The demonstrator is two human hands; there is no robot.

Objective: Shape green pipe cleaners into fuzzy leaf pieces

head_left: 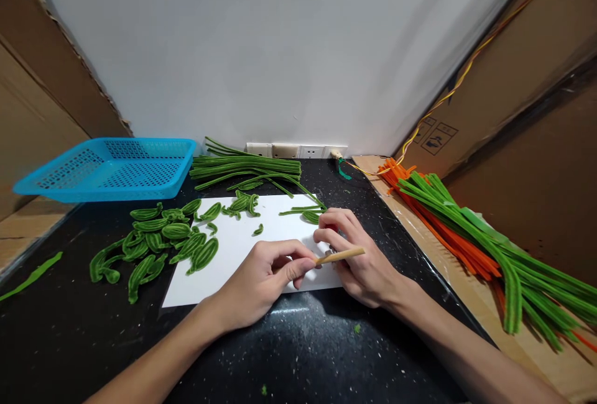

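My left hand [275, 270] is closed, its thumb and fingertips pinching one end of a thin tan stick [342, 256]. The stick reaches right, across the front of my right hand [357, 261], whose fingers are curled. A small dark, shiny bit shows between the right fingers, too covered to name. Both hands are over a white sheet of paper [224, 283]. Just beyond the right hand lie a green fuzzy leaf shape [311, 217] and a few green pipe cleaners [298, 210]. More looped green leaf shapes [176, 231] are heaped at the sheet's left edge.
A blue perforated basket [116, 191] stands at the back left. A bundle of green pipe cleaners [247, 169] lies by the wall sockets [310, 151]. On cardboard at the right rest orange pipe cleaners [448, 239] and bright green ones [508, 267]. A twisted yellow cord [459, 81] runs up the right.
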